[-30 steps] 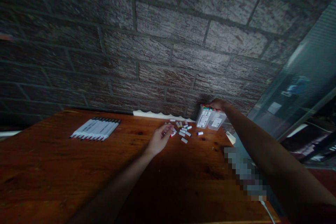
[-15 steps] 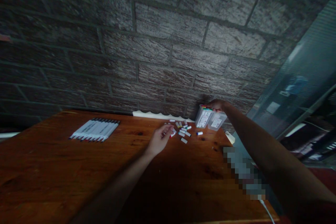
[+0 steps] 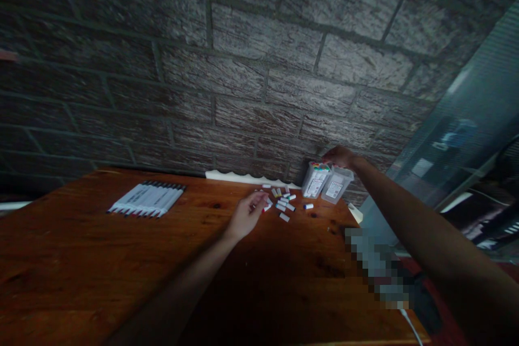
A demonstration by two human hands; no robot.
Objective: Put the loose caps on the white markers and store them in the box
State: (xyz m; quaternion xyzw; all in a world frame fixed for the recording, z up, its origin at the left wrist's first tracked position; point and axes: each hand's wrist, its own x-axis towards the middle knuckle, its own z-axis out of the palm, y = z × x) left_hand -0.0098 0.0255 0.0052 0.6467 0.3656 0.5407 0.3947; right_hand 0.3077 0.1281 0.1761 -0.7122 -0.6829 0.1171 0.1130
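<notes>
My left hand (image 3: 248, 214) rests low over the wooden table, its fingers curled towards the thumb; what they hold, if anything, is too small to make out. Beside its fingertips lies a scatter of short white marker caps (image 3: 281, 207), some with coloured ends. A clear plastic case (image 3: 314, 181) packed with colourful-ended markers stands against the wall. To its right is a second translucent case (image 3: 337, 185) with a white label. My right hand (image 3: 339, 157) is above and behind the two cases, near their top rims, with its fingertips largely hidden.
A row of white markers (image 3: 148, 199) lies side by side on the left of the wooden table (image 3: 194, 259). A rough block wall (image 3: 263, 86) rises behind, with a white wavy strip (image 3: 251, 178) at its foot. A white cable (image 3: 411, 324) crosses the front right edge.
My right hand has shifted slightly right and up, from the top of the marker-filled case to above the second case. My left hand has stayed in place beside the caps.
</notes>
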